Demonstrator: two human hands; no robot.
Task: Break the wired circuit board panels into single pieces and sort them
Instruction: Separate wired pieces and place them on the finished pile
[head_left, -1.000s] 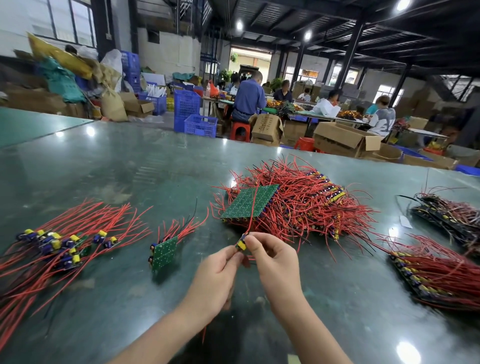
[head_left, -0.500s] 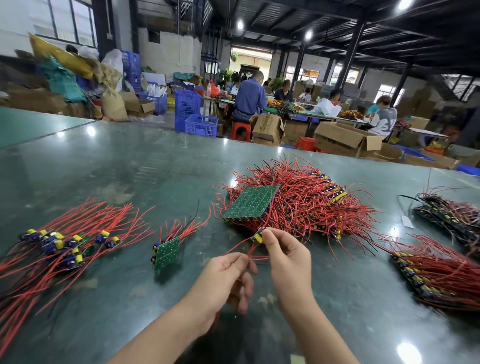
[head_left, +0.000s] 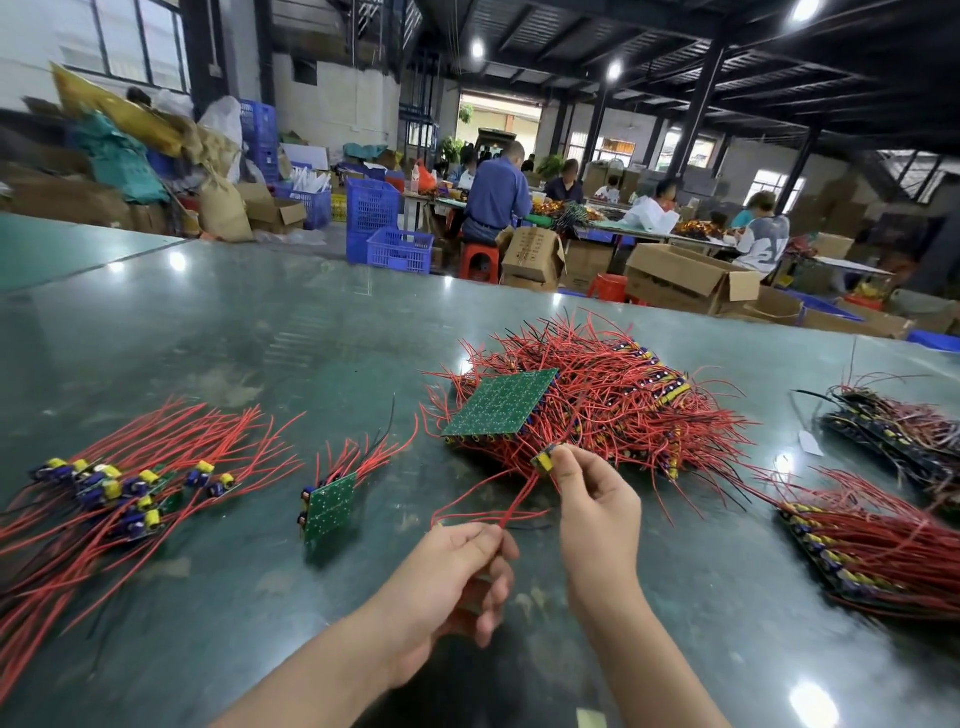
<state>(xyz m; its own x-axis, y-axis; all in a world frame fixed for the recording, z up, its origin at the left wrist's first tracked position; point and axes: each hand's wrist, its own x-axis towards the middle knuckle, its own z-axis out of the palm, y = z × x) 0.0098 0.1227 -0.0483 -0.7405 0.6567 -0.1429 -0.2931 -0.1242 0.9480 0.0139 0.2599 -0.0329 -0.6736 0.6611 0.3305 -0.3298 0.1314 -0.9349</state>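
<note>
Crates (head_left: 400, 249) of blue plastic and open cardboard boxes (head_left: 691, 278) stand beyond the surface (head_left: 260, 332); their contents cannot be made out. Right hand (head_left: 597, 512) pinches a single board (head_left: 544, 460) above the surface, beside the wired panel pile (head_left: 597, 400). Left hand (head_left: 457, 577), fingers curled, pinches its red wires (head_left: 511, 512).

Left hand (head_left: 457, 571) low with curled fingers pinching; right hand (head_left: 597, 499) raised, fingertips pinched together.
</note>
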